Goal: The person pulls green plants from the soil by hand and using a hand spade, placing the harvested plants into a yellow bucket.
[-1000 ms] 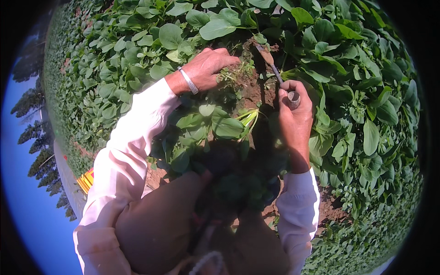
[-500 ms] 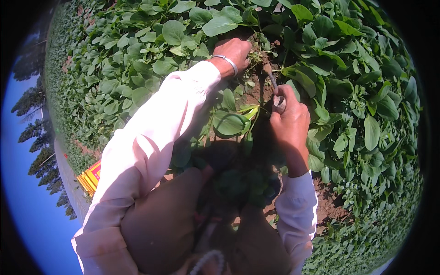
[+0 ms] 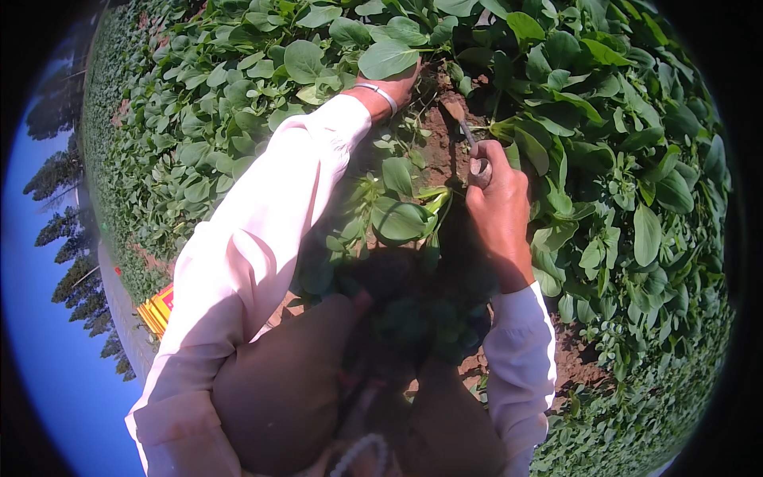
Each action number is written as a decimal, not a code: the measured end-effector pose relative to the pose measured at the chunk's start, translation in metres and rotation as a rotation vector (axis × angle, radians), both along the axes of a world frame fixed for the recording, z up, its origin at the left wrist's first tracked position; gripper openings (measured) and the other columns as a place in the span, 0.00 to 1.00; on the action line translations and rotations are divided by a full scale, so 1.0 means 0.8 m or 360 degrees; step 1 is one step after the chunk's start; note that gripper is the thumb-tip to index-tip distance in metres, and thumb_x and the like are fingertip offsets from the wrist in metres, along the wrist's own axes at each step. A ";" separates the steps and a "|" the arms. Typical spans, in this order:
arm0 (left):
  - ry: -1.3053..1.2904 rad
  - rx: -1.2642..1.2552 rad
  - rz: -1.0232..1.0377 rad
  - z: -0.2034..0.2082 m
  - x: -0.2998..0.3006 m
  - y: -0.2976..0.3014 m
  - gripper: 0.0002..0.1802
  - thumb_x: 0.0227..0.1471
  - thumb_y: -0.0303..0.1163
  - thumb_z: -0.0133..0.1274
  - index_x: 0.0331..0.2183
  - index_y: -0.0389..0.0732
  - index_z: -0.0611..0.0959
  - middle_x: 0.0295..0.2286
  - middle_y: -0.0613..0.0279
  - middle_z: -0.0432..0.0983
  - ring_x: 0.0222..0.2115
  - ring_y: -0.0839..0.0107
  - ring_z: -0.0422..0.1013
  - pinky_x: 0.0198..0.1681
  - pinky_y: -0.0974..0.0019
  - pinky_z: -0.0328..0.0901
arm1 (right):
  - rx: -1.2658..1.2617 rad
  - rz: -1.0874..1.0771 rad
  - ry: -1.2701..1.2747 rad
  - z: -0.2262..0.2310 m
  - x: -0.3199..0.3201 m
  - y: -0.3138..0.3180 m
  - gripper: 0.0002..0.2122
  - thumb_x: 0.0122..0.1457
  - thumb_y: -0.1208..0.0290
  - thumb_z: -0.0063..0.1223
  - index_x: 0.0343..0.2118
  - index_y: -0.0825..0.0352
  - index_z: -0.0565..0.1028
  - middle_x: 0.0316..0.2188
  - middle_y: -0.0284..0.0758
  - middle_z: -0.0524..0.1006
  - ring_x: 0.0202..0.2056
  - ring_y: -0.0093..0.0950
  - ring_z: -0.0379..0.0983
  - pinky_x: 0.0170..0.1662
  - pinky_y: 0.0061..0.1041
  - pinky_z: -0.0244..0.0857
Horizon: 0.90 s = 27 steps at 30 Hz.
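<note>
My left hand (image 3: 399, 89), with a pale bangle (image 3: 380, 94) at its wrist, reaches in among the leaves at the top middle. A broad green leaf (image 3: 388, 59) covers part of it, and its fingertips are hidden. To its right, my right hand (image 3: 501, 187) is closed round the handle (image 3: 480, 169) of a small trowel. The trowel's soil-coated blade (image 3: 454, 105) points up and away, over the bare reddish soil (image 3: 439, 143) between the plants. A leafy green plant (image 3: 401, 219) lies low between my forearms, partly in shadow.
Dense leafy plants (image 3: 644, 143) crowd the right side and the far left. My knees (image 3: 278, 389) are bent close below my arms. A yellow and red object (image 3: 157, 310) sits by a pale path (image 3: 119, 294) at left, with trees (image 3: 79, 278) beyond.
My left hand has drawn slightly left and up, farther under the broad leaf. My right hand has shifted a little up and left, and more of the trowel's blade shows.
</note>
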<state>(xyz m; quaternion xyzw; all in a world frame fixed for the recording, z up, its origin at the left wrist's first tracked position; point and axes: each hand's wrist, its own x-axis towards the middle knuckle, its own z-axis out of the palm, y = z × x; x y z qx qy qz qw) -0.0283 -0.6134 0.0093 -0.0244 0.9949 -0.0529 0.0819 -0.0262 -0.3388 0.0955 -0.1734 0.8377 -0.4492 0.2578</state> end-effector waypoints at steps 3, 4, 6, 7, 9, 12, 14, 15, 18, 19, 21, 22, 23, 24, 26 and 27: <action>-0.0207 0.0248 0.0061 -0.039 -0.018 -0.016 0.26 0.45 0.28 0.57 0.47 0.37 0.70 0.36 0.42 0.73 0.37 0.46 0.72 0.40 0.51 0.67 | -0.0077 -0.0048 0.0064 -0.019 -0.004 -0.002 0.13 0.47 0.83 0.50 0.37 0.65 0.71 0.24 0.50 0.75 0.30 0.52 0.73 0.33 0.42 0.66; -0.0264 0.0317 0.0036 -0.044 -0.027 -0.018 0.26 0.45 0.28 0.57 0.47 0.37 0.70 0.36 0.41 0.74 0.36 0.46 0.72 0.40 0.52 0.67 | -0.0096 -0.0121 -0.0011 -0.022 -0.008 -0.006 0.12 0.47 0.84 0.49 0.36 0.66 0.72 0.23 0.51 0.75 0.30 0.52 0.73 0.33 0.41 0.67; -0.0357 0.0414 0.0015 -0.043 -0.035 -0.037 0.26 0.45 0.29 0.58 0.47 0.36 0.70 0.35 0.40 0.74 0.35 0.45 0.73 0.39 0.52 0.67 | -0.0075 -0.0091 0.0015 -0.023 -0.016 -0.015 0.12 0.47 0.84 0.49 0.35 0.66 0.72 0.23 0.51 0.75 0.30 0.52 0.73 0.33 0.41 0.67; -0.0372 0.0471 0.0088 -0.048 -0.036 -0.042 0.25 0.45 0.29 0.57 0.47 0.35 0.71 0.34 0.40 0.74 0.34 0.45 0.73 0.39 0.53 0.67 | -0.0065 -0.0077 0.0031 -0.022 -0.018 -0.018 0.11 0.47 0.84 0.48 0.35 0.66 0.72 0.23 0.51 0.75 0.30 0.52 0.73 0.33 0.40 0.67; -0.0323 0.0509 0.0239 -0.066 -0.036 -0.042 0.23 0.46 0.29 0.56 0.46 0.35 0.72 0.33 0.40 0.75 0.33 0.46 0.74 0.39 0.53 0.67 | -0.0110 -0.0056 0.0022 -0.020 -0.023 -0.020 0.12 0.46 0.84 0.48 0.36 0.66 0.73 0.25 0.51 0.76 0.31 0.51 0.74 0.34 0.39 0.68; -0.0434 0.0360 0.0160 -0.063 -0.029 -0.051 0.23 0.47 0.30 0.54 0.47 0.36 0.73 0.35 0.41 0.75 0.35 0.48 0.74 0.42 0.55 0.66 | -0.0127 -0.0103 -0.0104 -0.008 -0.017 -0.019 0.13 0.47 0.83 0.49 0.38 0.66 0.73 0.27 0.47 0.78 0.31 0.47 0.76 0.37 0.35 0.69; -0.0503 0.0458 0.0105 -0.049 -0.034 -0.049 0.24 0.48 0.30 0.54 0.48 0.36 0.73 0.37 0.42 0.75 0.37 0.48 0.73 0.44 0.56 0.65 | -0.0081 -0.0216 -0.0187 -0.007 -0.007 0.005 0.10 0.50 0.81 0.52 0.37 0.65 0.74 0.25 0.46 0.78 0.28 0.44 0.76 0.35 0.32 0.69; -0.0530 0.0544 0.0082 -0.041 -0.034 -0.052 0.24 0.48 0.31 0.54 0.49 0.37 0.73 0.38 0.43 0.75 0.38 0.49 0.73 0.45 0.56 0.65 | -0.0046 -0.0265 -0.0213 -0.005 -0.001 0.016 0.09 0.51 0.80 0.53 0.37 0.65 0.74 0.24 0.45 0.77 0.27 0.42 0.76 0.34 0.31 0.69; -0.0641 0.0807 0.0009 -0.008 -0.028 -0.053 0.25 0.49 0.32 0.54 0.50 0.38 0.73 0.40 0.44 0.75 0.41 0.49 0.71 0.48 0.57 0.64 | 0.0037 -0.0321 -0.0152 0.000 0.008 0.043 0.08 0.53 0.77 0.55 0.37 0.64 0.74 0.21 0.43 0.77 0.24 0.39 0.76 0.32 0.30 0.68; -0.0682 0.0878 -0.0002 0.013 -0.020 -0.061 0.25 0.49 0.32 0.53 0.50 0.38 0.73 0.41 0.44 0.74 0.42 0.50 0.71 0.49 0.57 0.64 | 0.0031 -0.0310 -0.0121 0.004 0.011 0.045 0.08 0.54 0.77 0.56 0.37 0.64 0.75 0.21 0.43 0.76 0.23 0.39 0.76 0.31 0.29 0.68; -0.0649 0.1064 -0.0036 0.046 -0.003 -0.066 0.26 0.49 0.33 0.53 0.51 0.39 0.73 0.43 0.45 0.74 0.44 0.50 0.70 0.51 0.57 0.63 | 0.0016 -0.0260 -0.0064 0.009 0.015 0.042 0.10 0.53 0.77 0.56 0.39 0.63 0.75 0.21 0.44 0.77 0.24 0.42 0.75 0.31 0.31 0.68; -0.0623 0.1150 -0.0060 0.060 0.004 -0.064 0.26 0.50 0.33 0.53 0.52 0.39 0.73 0.44 0.46 0.74 0.46 0.50 0.70 0.51 0.58 0.63 | 0.0023 -0.0231 -0.0057 0.007 0.016 0.040 0.10 0.53 0.77 0.56 0.39 0.63 0.75 0.21 0.44 0.77 0.24 0.43 0.76 0.31 0.31 0.68; -0.0540 0.1214 -0.0095 0.063 0.007 -0.054 0.26 0.50 0.33 0.53 0.52 0.40 0.73 0.45 0.46 0.74 0.47 0.51 0.69 0.52 0.58 0.63 | 0.0037 -0.0208 -0.0051 0.005 0.017 0.040 0.11 0.53 0.78 0.56 0.40 0.64 0.75 0.22 0.45 0.77 0.25 0.45 0.76 0.31 0.32 0.68; -0.0433 0.1244 -0.0127 0.059 0.007 -0.040 0.26 0.50 0.34 0.53 0.52 0.40 0.72 0.46 0.47 0.74 0.48 0.51 0.69 0.53 0.58 0.62 | 0.0029 -0.0207 -0.0011 0.001 0.017 0.041 0.12 0.52 0.79 0.55 0.40 0.63 0.75 0.23 0.46 0.77 0.27 0.47 0.75 0.31 0.34 0.68; -0.0151 0.1060 0.0106 0.045 0.004 0.007 0.24 0.49 0.35 0.54 0.49 0.39 0.74 0.43 0.45 0.75 0.45 0.48 0.70 0.51 0.56 0.64 | 0.0057 -0.0198 0.0061 -0.007 0.019 0.040 0.12 0.51 0.79 0.55 0.40 0.63 0.75 0.23 0.46 0.77 0.28 0.47 0.75 0.31 0.36 0.68; -0.0025 0.0929 0.0276 0.041 0.003 0.034 0.22 0.48 0.37 0.55 0.45 0.37 0.76 0.39 0.43 0.76 0.42 0.46 0.72 0.48 0.54 0.66 | 0.0059 -0.0184 0.0098 -0.008 0.019 0.038 0.12 0.51 0.79 0.55 0.40 0.63 0.75 0.23 0.46 0.77 0.28 0.47 0.76 0.31 0.36 0.68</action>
